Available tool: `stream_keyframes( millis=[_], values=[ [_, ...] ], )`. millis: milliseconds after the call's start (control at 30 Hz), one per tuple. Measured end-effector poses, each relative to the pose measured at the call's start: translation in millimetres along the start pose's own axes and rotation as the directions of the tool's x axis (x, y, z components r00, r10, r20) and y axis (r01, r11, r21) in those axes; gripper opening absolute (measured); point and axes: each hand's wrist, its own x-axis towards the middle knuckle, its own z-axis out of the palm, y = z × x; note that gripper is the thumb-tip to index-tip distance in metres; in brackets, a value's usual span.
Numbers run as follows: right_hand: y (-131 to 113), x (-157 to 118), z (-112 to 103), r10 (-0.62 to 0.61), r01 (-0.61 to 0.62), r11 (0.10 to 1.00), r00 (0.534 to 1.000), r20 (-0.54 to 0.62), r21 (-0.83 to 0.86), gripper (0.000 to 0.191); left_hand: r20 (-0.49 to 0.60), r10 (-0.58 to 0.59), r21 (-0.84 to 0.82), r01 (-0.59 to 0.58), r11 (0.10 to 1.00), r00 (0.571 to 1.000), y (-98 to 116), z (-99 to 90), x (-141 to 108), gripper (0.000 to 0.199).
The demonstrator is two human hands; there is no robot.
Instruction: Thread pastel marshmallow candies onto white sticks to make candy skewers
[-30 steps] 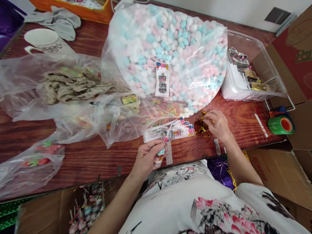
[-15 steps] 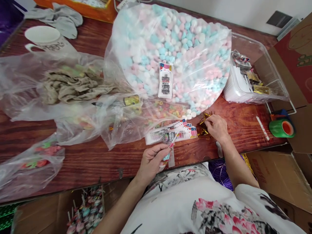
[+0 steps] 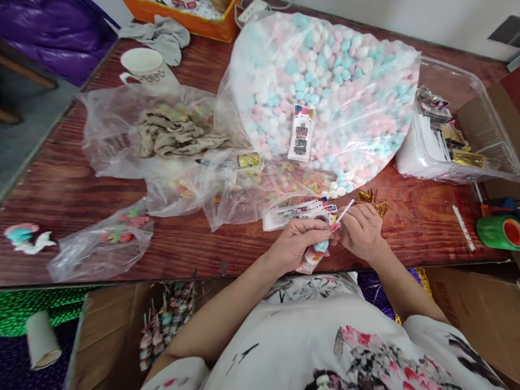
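Note:
Near the table's front edge, my left hand (image 3: 303, 241) is closed round the gathered neck of a bagged marshmallow stick (image 3: 316, 253), with its candy end pointing down toward me. The white stick (image 3: 346, 211) juts out up and to the right. My right hand (image 3: 363, 230) pinches at the same neck, where a bit of gold twist tie (image 3: 333, 221) shows; its fingertips are partly hidden. Loose gold twist ties (image 3: 381, 208) lie just beyond my right hand. Printed candy bags (image 3: 290, 214) are fanned out behind my left hand.
A big clear bag of pastel marshmallows (image 3: 345, 97) fills the back, with a printed packet (image 3: 301, 132) on it. On the right are a clear plastic bin (image 3: 430, 168) and green tape (image 3: 491, 233). Gummy bags (image 3: 182, 187), a cloth (image 3: 174, 135) and a mug (image 3: 146, 67) are left.
My right hand has left the gold twist ties and come to the bagged marshmallow stick in my left hand. The view has shifted left, showing more of the table's left end.

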Motion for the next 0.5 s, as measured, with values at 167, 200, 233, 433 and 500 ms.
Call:
stream_keyframes(
  millis=[167, 200, 233, 433, 500],
  values=[
    [2.6, 1.6, -5.7, 0.186, -0.202, 0.873, 0.979, 0.081, 0.444, 0.015, -0.01, 0.044, 0.018, -0.044, 0.999, 0.999, -7.4, -6.3, -5.9, 0.026],
    [4.4, 3.9, -8.5, 0.246, -0.272, 0.79, 0.962, 0.122, 0.55, 0.016, 0.01, 0.028, 0.053, -0.028, 0.998, 1.0, -8.0, -9.4, -9.3, 0.026],
    [6.1, 7.0, -11.0, 0.275, -0.321, 0.702, 0.946, 0.175, 0.636, 0.017, 0.036, 0.006, 0.089, -0.009, 0.996, 0.999, -8.2, -11.9, -12.9, 0.026],
    [6.1, 17.8, -10.3, 0.081, -0.52, 0.248, 0.852, 0.518, 0.817, 0.021, 0.061, 0.057, 0.208, -0.069, 0.976, 0.996, -6.8, -12.5, -26.7, 0.027],
    [4.1, 12.6, -4.4, 0.136, -0.594, 0.105, 0.803, 0.58, 0.797, 0.021, 0.039, 0.113, 0.237, -0.12, 0.964, 0.993, -7.5, -11.3, -27.9, 0.026]
  ],
)
